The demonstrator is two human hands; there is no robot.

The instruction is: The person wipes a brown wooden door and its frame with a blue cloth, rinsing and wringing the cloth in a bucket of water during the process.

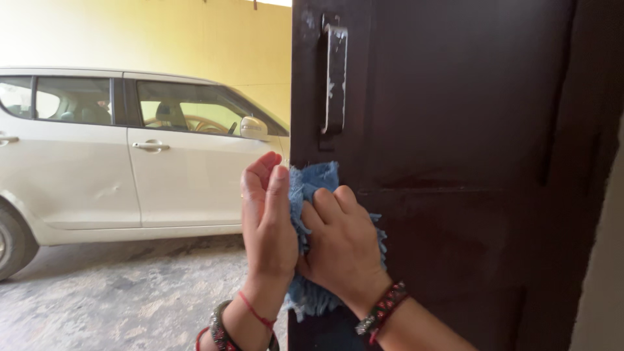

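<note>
**Inspector:** Cloth [318,182] position, please.

**Operator:** I see it pressed flat against the edge of the dark door [468,162], just below the handle [334,78]. My right hand [341,244] lies spread over it, palm down, clamping it to the panel. My left hand [268,221] stands edge-on beside the door's edge, fingers together and straight, touching the cloth from the side. The two hands sit close, touching at the thumb side.

**Inspector:** Progress on the wiping?

**Operator:** I judge it partly done at most. The handle carries pale streaks and smears, and whitish marks show on the door near its top corner. The panel to the right of the cloth looks dull and even, but I cannot tell whether it has been wiped. The lower door is in shadow.

**Inspector:** Materials?

**Operator:** Cloth is blue, shaggy, with a fringed, tufted edge hanging below my right wrist; soft pile, likely microfibre. Door is dark brown, matt, with raised rectangular panels and straight grooves. Handle is a long upright bar, dark, fixed at both ends. Beaded bracelets [383,309] and a red thread circle my wrists.

**Inspector:** Surroundings?

**Operator:** A white car [130,169] stands beyond the door, well apart, on rough grey concrete ground [130,299], with a yellow wall [162,32] behind.
</note>
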